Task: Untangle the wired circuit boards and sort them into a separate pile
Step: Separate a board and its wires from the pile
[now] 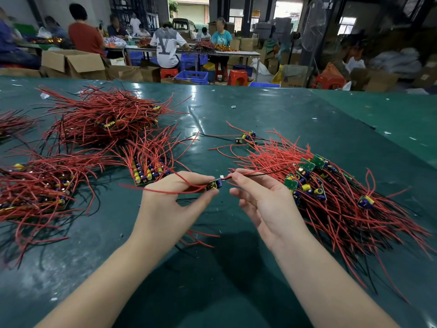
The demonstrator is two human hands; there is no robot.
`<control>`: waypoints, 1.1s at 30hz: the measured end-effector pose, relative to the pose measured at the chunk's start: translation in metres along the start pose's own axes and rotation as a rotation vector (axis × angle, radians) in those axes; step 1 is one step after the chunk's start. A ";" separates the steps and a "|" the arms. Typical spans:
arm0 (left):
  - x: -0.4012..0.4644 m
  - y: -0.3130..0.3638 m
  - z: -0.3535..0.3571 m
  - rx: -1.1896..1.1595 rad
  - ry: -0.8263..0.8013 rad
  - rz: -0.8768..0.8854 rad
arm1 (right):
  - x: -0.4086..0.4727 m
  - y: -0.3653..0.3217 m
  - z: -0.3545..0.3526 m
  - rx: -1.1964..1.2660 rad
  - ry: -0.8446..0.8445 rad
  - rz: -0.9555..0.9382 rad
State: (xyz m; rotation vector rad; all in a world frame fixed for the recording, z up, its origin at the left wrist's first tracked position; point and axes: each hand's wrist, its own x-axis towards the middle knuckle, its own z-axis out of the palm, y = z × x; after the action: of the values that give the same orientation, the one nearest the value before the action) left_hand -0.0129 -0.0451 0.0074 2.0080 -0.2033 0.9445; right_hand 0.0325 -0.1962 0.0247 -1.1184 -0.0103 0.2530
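While one small circuit board [214, 185] hangs over the bench [272, 110], our left hand [170, 197] pinches it and our right hand [262, 197] grips its wire [250, 174], pulling it free of the tangled heap [331, 185] at right.

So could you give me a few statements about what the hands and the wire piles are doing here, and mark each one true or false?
1. The left hand holds a small circuit board with red wires. True.
2. The right hand lies flat on the table. False: it is raised and pinches a wire leading from that board.
3. A loose tangled pile of boards lies to the right of the hands. True.
4. The wires are mostly blue. False: they are mostly red, with some black.
5. The held board rests inside a pile. False: it is held up between the two hands, apart from the piles.
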 end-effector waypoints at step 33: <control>0.001 0.005 0.000 -0.419 -0.027 -0.386 | 0.002 -0.003 -0.005 -0.236 -0.136 -0.145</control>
State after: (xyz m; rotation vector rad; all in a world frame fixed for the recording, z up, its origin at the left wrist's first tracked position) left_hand -0.0146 -0.0474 0.0115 1.5960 -0.0202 0.5735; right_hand 0.0359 -0.2012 0.0246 -1.3269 -0.2467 0.2016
